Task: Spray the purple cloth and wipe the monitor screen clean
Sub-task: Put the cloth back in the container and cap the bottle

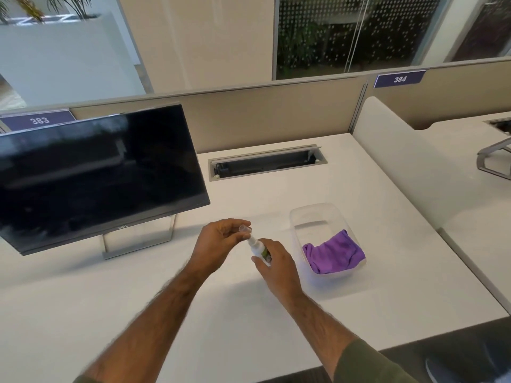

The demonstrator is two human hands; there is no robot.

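A small white spray bottle (258, 250) with a green label is held above the white desk in my right hand (276, 262). My left hand (218, 241) pinches its clear cap (244, 230), which sits just off the nozzle. The purple cloth (333, 255) lies crumpled in the near end of a clear plastic tub (312, 214), to the right of my hands. The dark monitor (94, 175) stands on its stand at the left, screen off, with faint smudges.
An open cable tray (265, 163) is set into the desk (249, 313) behind the tub. A beige partition (262, 117) runs along the back. A white divider (401, 167) closes the right side; the desk's front edge is near my right elbow.
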